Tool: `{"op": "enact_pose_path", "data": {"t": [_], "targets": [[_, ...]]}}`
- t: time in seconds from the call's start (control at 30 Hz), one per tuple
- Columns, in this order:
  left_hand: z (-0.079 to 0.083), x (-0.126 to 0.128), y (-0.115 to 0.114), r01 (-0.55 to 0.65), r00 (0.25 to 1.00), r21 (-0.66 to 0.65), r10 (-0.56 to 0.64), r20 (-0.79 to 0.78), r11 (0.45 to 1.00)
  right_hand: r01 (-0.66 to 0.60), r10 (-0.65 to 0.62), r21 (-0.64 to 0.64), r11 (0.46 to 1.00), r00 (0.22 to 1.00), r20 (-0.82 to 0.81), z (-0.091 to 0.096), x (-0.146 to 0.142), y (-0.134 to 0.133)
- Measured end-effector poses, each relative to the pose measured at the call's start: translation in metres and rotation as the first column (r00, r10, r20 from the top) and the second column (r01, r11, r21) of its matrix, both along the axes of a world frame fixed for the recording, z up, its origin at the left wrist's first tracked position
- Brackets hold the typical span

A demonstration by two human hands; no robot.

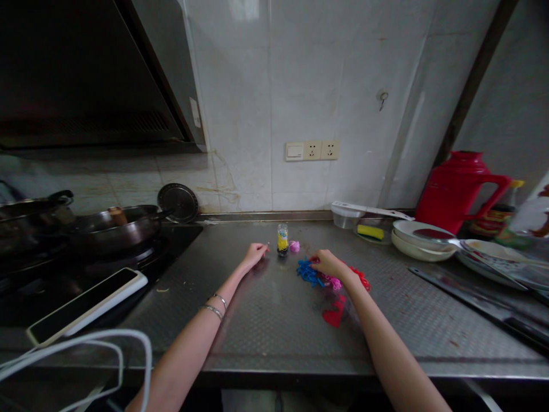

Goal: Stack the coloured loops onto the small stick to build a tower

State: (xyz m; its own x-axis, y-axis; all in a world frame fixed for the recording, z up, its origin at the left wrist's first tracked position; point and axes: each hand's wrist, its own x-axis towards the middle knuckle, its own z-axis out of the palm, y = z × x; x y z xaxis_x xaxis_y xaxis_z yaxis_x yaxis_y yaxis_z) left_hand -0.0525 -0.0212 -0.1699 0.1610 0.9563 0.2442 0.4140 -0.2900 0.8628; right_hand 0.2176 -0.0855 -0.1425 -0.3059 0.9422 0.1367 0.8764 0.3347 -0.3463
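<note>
My left hand (256, 255) rests on the metal counter, its fingers pinched together; what they hold, if anything, is too small to make out. Just right of it stands a small glass jar (282, 240) with a yellow label and something dark in the bottom. A small pink lump (294, 246) lies beside the jar. My right hand (329, 264) reaches down with its fingers closed at the edge of a heap of blue strands (307, 273). Pink strands (332, 282) and red strands (361, 278) lie under and beside that hand. Nearer me is a flat red piece (334, 312).
Left, a phone-like device (88, 306) and white cable (146, 349) lie near the stove with a steel pan (124, 232). Right are a plastic tub (345, 216), yellow sponge (370, 232), stacked bowls (422, 250), a long black-handled knife (463, 294) and a red thermos (450, 189).
</note>
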Motion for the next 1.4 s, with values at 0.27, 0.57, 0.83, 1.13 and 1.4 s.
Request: {"op": "enact_pose_path", "data": {"t": [0.27, 0.57, 0.83, 1.13, 1.4], "targets": [[-0.006, -0.001, 0.004, 0.017, 1.0, 0.065, -0.015, -0.025, 0.998, -0.015, 0.02, 0.054, 0.998, 0.995, -0.093, -0.001, -0.002, -0.002], [-0.008, -0.001, 0.003, 0.007, 0.999, 0.065, -0.004, -0.041, 0.998, -0.042, 0.06, 0.087, 0.995, 0.975, -0.214, 0.007, -0.004, -0.007], [-0.01, -0.002, 0.003, 0.007, 0.999, 0.077, -0.004, -0.046, 0.997, 0.011, 0.028, 0.117, 0.993, 0.945, -0.327, 0.01, -0.003, -0.007], [-0.005, 0.0, -0.003, 0.012, 0.992, 0.088, -0.001, -0.124, 0.996, 0.079, 0.014, 0.167, 0.983, 0.87, -0.493, 0.041, -0.016, 0.0], [-0.007, 0.0, -0.001, -0.002, 0.991, 0.036, 0.007, -0.133, 0.999, 0.039, 0.087, 0.237, 0.971, 0.861, -0.501, 0.09, -0.039, 0.033]]}}
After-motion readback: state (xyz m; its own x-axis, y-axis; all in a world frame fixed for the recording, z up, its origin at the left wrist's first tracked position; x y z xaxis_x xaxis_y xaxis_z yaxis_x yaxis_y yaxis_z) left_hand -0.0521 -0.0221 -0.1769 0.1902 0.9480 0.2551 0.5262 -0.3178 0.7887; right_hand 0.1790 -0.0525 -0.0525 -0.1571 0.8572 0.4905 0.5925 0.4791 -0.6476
